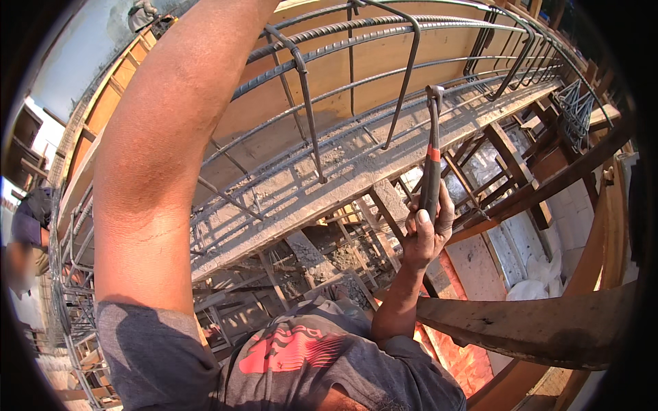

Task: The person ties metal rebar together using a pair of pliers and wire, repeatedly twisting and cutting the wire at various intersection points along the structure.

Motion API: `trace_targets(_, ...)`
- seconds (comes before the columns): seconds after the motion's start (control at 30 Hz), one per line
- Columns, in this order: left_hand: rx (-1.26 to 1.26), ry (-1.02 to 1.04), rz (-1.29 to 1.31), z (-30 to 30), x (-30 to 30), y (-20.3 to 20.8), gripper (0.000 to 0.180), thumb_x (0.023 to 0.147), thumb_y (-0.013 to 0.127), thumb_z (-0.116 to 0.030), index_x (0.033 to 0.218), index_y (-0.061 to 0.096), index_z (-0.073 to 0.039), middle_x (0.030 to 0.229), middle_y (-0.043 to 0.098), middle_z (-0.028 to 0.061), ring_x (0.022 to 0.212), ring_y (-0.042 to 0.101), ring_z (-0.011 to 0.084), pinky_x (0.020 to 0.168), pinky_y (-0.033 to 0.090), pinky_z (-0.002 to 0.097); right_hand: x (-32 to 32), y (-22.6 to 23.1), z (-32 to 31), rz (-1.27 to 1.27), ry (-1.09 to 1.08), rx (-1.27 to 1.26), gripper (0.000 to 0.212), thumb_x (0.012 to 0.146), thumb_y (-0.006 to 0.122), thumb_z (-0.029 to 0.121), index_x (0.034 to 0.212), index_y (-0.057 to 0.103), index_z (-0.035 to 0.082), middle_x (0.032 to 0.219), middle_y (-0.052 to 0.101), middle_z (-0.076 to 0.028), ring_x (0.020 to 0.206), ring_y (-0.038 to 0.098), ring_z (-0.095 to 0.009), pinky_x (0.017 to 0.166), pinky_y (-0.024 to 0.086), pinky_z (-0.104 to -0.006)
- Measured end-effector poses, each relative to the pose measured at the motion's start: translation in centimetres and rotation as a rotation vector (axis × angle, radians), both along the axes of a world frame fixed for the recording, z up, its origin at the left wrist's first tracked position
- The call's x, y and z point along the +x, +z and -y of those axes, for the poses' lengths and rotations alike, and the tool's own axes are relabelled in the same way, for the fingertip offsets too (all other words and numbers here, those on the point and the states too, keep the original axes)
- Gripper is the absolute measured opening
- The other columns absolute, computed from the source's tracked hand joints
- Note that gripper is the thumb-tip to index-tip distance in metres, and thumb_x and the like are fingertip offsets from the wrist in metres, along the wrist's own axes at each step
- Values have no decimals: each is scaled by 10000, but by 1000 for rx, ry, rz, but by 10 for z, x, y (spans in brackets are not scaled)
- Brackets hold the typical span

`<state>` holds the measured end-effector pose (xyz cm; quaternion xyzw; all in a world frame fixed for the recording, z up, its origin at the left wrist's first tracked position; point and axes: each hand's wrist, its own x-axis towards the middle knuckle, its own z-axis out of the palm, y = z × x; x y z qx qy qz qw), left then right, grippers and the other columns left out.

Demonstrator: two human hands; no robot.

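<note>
Right hand (426, 229) clamped around the hammer (432, 161) by the low end of its handle, head up; a swing-ready grip, by my reading. Rebar cage (308, 103) stands just beyond and left of the hand. Left arm reaches up; its hand is out of frame.

Rebar cage on a formwork deck

A long plank deck (301, 185), dusted with grey mortar crumbs, runs from the lower left to the upper right; a rebar cage (343, 75) of long bars and bent stirrups stands along its length, plywood beside its far edge.
</note>
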<state>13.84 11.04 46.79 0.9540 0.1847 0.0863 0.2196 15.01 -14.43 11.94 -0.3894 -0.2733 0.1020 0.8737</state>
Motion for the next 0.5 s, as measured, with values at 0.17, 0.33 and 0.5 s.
trace_targets(0.17,190,81,3,-75,-53,-50,726,1008,316,-630,1401,528,-57,1324,580,247,1223,602,352,1046,494,485,32,84,-17,-14,261,-225,529,852,604,125,1351,562,-46,737,577,-23,520,391,-2,451,291,-160)
trace_targets(0.33,442,277,-71,-91,-93,-89,672,1051,252,-568,1493,400,-84,1511,418,195,1444,313,369,1210,247,453,53,133,-94,92,415,-310,485,879,575,166,1332,585,-9,728,612,-85,451,398,-24,390,270,-166)
trace_targets(0.5,429,253,-57,-89,-95,-87,617,1059,279,-534,1484,410,-106,1542,376,189,1445,282,395,1209,223,456,62,134,-130,-44,366,-197,444,896,610,188,1293,605,-11,716,608,-84,433,397,-28,378,268,-166)
